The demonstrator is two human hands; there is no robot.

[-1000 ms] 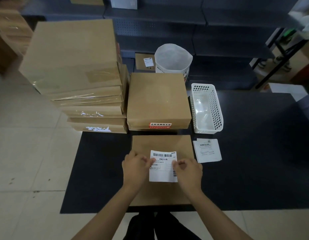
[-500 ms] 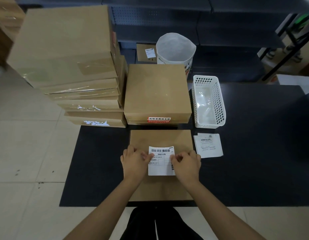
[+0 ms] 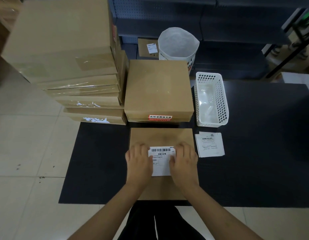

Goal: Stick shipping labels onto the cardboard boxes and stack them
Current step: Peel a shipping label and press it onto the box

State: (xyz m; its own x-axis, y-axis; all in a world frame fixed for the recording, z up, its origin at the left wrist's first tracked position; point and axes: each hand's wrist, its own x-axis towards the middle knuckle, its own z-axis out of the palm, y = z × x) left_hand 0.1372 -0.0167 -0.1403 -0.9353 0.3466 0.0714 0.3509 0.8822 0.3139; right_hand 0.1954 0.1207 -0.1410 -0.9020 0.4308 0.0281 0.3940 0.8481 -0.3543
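left hand (image 3: 139,161) and right hand (image 3: 184,161), fingers apparently flat though blurred, press the shipping label (image 3: 162,161) onto the cardboard box (image 3: 160,135).

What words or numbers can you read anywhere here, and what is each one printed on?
"此标签撕毁无效": red sticker on the front edge of the middle cardboard box.
Shipping label under both hands, on the near box: a barcode and a bold line of Chinese, too blurred to read for sure.
Loose label sheets on the black mat: barcode, text too small.
Small label on the far box: unreadable.
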